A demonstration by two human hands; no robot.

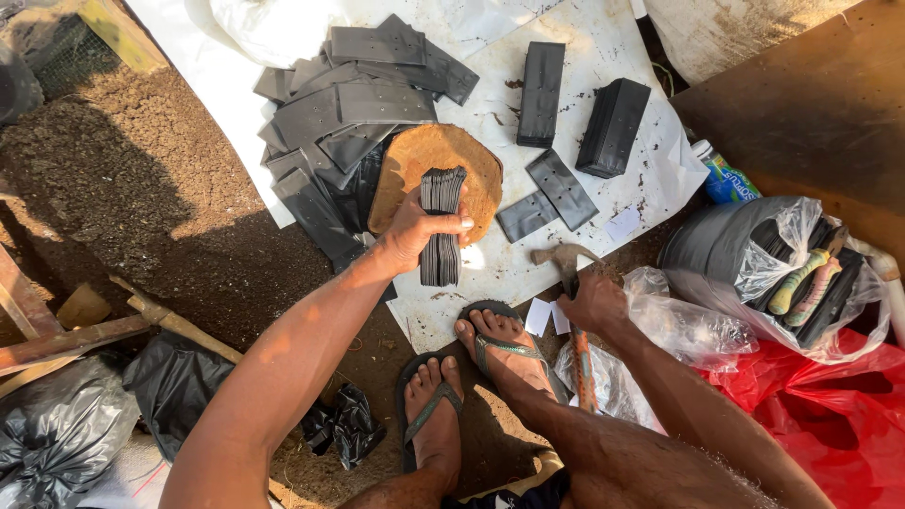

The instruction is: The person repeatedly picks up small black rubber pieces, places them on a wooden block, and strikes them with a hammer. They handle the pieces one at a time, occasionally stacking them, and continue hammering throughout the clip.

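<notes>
The brown soil ground [141,188] fills the left part of the view, and a white sheet [603,38] lies over it in the middle and at the top. On the sheet, at the upper left, there is a large loose heap of flat black bags [349,104]. At the right edge, a clear plastic bag [754,254] holds more black material and some tools with coloured handles. Under it lies a red plastic sheet [830,415]. At the lower left there are crumpled black plastic bags [66,424].

A round wooden block [415,160] lies on the sheet just beside the heap. Two tidy packs of black bags [613,127] lie well apart from it, at the upper right.

The left hand [415,231] holds a stack of black bags [441,226] upright, with its upper end over the wooden block. The fingers wrap around the middle of the stack and press it together.

The right hand [594,302] is closed around the handle of a hammer [566,269]. The hammer head rests near the lower edge of the sheet, to the right of the stack.

Two feet in green sandals [500,344] stand below the sheet, between the two arms.
</notes>
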